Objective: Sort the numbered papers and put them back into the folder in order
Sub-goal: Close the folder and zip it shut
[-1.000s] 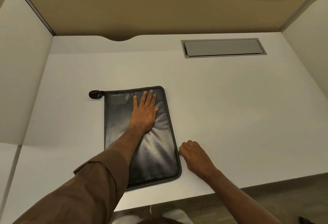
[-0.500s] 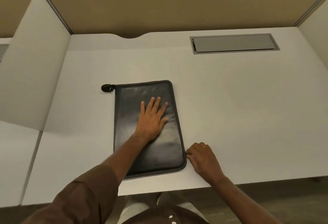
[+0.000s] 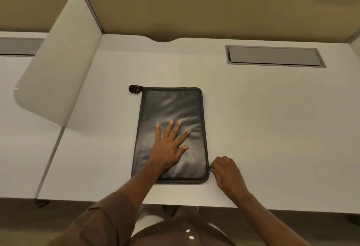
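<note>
We see lots of bare desk (image 3: 272, 128) to the right of the black folder (image 3: 175, 109), and a wide bare strip behind it, up to the back wall (image 3: 194, 8). Far behind the folder on the right, a flat grey lid (image 3: 272, 55) sits level in the desk. To the left of the folder a white side panel (image 3: 58, 66) stands up and blocks the way.
</note>
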`<state>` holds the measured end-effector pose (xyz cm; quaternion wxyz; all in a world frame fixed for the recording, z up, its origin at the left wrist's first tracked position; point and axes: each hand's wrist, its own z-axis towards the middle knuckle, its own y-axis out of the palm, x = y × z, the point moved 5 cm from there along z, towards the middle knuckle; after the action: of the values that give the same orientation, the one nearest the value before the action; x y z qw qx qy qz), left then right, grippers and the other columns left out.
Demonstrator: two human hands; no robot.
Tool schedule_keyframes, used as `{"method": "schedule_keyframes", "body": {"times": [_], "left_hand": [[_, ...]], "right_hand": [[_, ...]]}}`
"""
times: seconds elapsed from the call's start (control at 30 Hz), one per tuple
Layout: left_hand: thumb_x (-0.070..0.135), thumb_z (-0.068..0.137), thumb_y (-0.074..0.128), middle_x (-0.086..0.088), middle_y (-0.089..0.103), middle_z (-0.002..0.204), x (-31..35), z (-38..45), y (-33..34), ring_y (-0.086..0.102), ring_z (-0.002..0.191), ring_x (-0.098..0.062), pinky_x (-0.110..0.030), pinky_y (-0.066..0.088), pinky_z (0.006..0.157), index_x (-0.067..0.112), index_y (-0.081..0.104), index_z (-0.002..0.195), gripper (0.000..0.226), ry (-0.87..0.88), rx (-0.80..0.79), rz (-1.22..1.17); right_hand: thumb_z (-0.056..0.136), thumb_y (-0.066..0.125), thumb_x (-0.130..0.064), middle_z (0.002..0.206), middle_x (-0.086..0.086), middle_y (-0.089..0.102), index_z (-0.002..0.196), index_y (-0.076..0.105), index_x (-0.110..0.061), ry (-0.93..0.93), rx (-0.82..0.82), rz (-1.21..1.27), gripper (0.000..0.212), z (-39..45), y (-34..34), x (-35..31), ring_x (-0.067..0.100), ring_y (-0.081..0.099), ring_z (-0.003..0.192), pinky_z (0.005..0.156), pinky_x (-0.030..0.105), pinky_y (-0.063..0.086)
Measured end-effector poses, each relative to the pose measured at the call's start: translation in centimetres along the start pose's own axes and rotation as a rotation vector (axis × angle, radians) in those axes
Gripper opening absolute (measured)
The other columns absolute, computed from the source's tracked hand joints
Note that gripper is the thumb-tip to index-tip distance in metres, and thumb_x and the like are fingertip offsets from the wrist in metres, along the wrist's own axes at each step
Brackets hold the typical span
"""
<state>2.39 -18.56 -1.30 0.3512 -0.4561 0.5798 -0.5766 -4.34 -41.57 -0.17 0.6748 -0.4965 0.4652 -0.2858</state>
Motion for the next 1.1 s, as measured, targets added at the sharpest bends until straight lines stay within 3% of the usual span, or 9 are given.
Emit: {"method": "schedule_keyframes", "body": {"times": [0.17, 0.53, 0.63, 0.77, 1.1], "left_hand": [[0.065, 0.102, 0.012, 0.001, 0.003, 0.170, -0.3, 0.7, -0.1, -0.002, 0.156, -0.026, -0.068, 0.004, 0.119, 0.045, 0.012, 0.158, 0.059, -0.009, -0.011, -0.002], [0.064, 0.102, 0.009, 0.000, -0.001, 0.170, -0.3, 1.7, -0.5, -0.003, 0.156, -0.027, -0.067, 0.002, 0.118, 0.045, 0.005, 0.158, 0.059, -0.020, -0.018, 0.018], [0.063, 0.102, 0.008, 0.000, -0.003, 0.170, -0.3, 1.7, -0.5, -0.006, 0.156, -0.026, -0.067, 0.002, 0.118, 0.045, 0.002, 0.158, 0.059, -0.024, -0.019, 0.015], [0.064, 0.101, 0.006, 0.000, -0.003, 0.170, -0.4, 1.8, -0.5, -0.007, 0.156, -0.026, -0.067, 0.002, 0.118, 0.045, 0.002, 0.158, 0.060, -0.024, -0.022, 0.003], [0.064, 0.102, 0.007, -0.002, -0.003, 0.170, -0.5, 1.9, -0.1, -0.007, 0.156, -0.027, -0.068, 0.003, 0.117, 0.044, 0.001, 0.158, 0.060, -0.017, -0.013, 0.011]], "right_hand": [[0.077, 0.081, 0.000, 0.079, -0.003, 0.059, 0.080, 0.063, -0.016, -0.071, 0.001, -0.006, 0.024, -0.5, 0.1, -0.1, 0.017, 0.050, 0.069, 0.069, 0.024, 0.031], [0.085, 0.068, -0.022, 0.075, -0.007, 0.064, 0.079, 0.068, -0.021, -0.025, -0.007, 0.038, 0.006, -2.4, 0.4, -3.5, 0.009, 0.056, 0.066, 0.061, 0.023, 0.046], [0.080, 0.079, -0.020, 0.076, -0.007, 0.067, 0.081, 0.070, -0.021, 0.043, -0.020, 0.111, 0.009, -2.6, 1.2, -4.6, 0.008, 0.061, 0.061, 0.052, 0.023, 0.052], [0.074, 0.087, -0.017, 0.075, -0.007, 0.065, 0.079, 0.069, -0.020, 0.119, -0.022, 0.091, 0.018, -2.7, 2.1, -5.6, 0.006, 0.056, 0.051, 0.045, 0.019, 0.048], [0.071, 0.088, -0.014, 0.078, 0.001, 0.069, 0.080, 0.071, -0.014, 0.142, 0.043, 0.034, 0.019, -1.8, 4.0, -9.1, 0.011, 0.057, 0.047, 0.041, 0.022, 0.049]]}}
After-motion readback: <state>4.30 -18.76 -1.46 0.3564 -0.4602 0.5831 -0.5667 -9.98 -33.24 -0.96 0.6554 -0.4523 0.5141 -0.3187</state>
